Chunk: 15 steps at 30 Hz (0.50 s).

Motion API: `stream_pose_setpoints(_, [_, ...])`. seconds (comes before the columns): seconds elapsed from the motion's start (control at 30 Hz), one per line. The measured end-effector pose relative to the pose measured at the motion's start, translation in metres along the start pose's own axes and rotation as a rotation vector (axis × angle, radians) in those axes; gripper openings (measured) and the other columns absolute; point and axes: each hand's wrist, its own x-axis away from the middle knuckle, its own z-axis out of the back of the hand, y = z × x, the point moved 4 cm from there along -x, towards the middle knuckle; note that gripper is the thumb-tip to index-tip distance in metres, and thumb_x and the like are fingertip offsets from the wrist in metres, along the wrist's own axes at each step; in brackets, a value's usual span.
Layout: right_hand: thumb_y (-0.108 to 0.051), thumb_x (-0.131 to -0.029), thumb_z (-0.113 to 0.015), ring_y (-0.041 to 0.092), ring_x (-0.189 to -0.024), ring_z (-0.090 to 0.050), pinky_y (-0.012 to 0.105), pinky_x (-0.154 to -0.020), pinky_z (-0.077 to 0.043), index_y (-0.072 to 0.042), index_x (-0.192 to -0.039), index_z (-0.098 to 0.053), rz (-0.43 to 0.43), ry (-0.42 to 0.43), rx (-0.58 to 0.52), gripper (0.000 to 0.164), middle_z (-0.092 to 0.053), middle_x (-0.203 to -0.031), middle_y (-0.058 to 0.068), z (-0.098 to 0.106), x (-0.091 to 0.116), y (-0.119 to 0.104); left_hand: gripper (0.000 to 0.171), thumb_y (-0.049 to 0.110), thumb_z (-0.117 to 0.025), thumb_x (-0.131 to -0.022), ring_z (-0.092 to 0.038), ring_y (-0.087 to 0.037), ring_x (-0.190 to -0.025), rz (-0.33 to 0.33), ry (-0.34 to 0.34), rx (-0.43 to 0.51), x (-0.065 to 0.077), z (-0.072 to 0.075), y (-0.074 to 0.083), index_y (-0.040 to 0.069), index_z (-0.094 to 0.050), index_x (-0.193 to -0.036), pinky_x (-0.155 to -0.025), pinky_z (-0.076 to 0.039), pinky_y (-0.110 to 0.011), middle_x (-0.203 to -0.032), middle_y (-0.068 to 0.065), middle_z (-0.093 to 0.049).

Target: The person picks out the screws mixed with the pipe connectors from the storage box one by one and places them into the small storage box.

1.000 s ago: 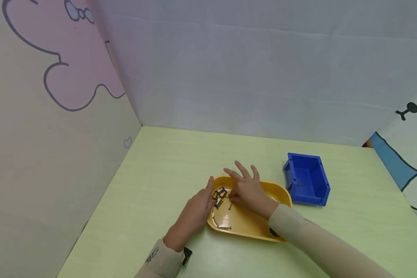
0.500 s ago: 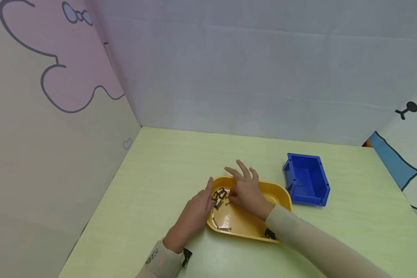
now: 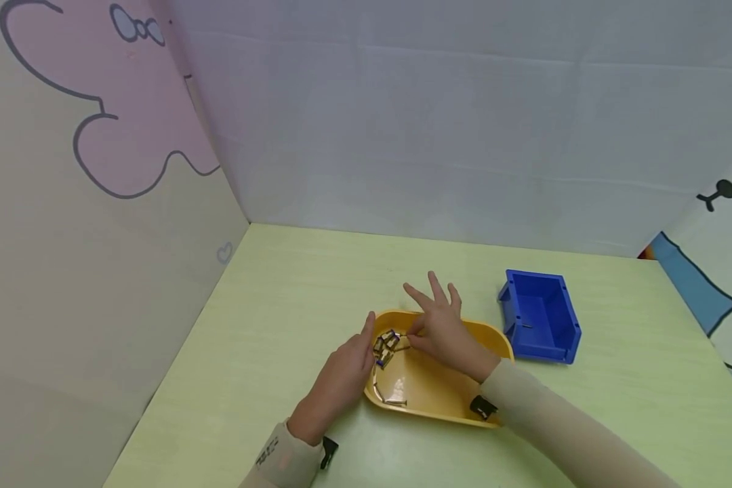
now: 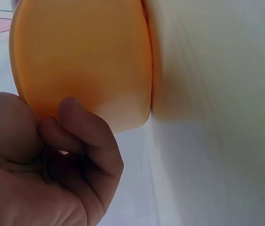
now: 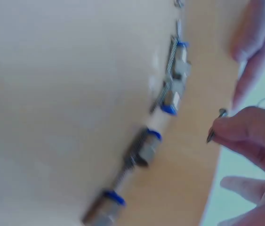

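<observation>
A yellow tray (image 3: 439, 386) stands on the table, with screws and blue-ringed metal fittings (image 3: 387, 347) gathered at its left end. My left hand (image 3: 343, 369) grips the tray's left rim; in the left wrist view its fingers curl against the tray's outer wall. Over the left part of the tray, my right hand (image 3: 445, 335) pinches a small screw (image 5: 211, 136) between thumb and forefinger, the other fingers spread. The held screw is apart from the fittings (image 5: 148, 147) in the right wrist view. More screws (image 3: 393, 402) lie along the tray's near left edge.
To the right of the tray, behind the right forearm, stands a blue bin (image 3: 539, 315) with a small screw (image 3: 527, 326) in it. A pale wall closes off the back of the table (image 3: 293, 271), and a patterned wall runs along the left.
My right hand has shifted slightly away and to the right, its fingertips rising from the tray's contents. The left hand keeps its place on the rim.
</observation>
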Motion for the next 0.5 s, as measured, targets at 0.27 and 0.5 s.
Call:
stream_pose_setpoints(0.27, [-0.011,-0.078,-0.084,0.044,-0.15,-0.004,0.069,-0.111,-0.003,-0.009,-0.078,-0.081,-0.058,0.049,-0.111,0.003,-0.039,-0.157,0.011,0.032,0.006,0.009,0.059,0.019,-0.039,-0.108,-0.062,-0.02,-0.105,-0.009,0.013,-0.014,0.001,0.001,0.002,0.014,-0.014,-0.161,-0.093,-0.05,-0.043,-0.136,-0.015,-0.06])
stream_pose_setpoints(0.5, [-0.01,-0.081,-0.082,0.042,-0.15,-0.004,0.069,-0.111,-0.004,-0.008,-0.078,-0.081,-0.087,0.045,-0.107,0.004,-0.039,-0.156,0.012,0.044,0.016,0.023,0.059,0.02,-0.038,-0.108,-0.061,-0.019,-0.102,-0.011,0.011,-0.01,0.001,0.0,0.001,0.014,-0.014,-0.161,-0.092,-0.051,-0.043,-0.135,-0.015,-0.06])
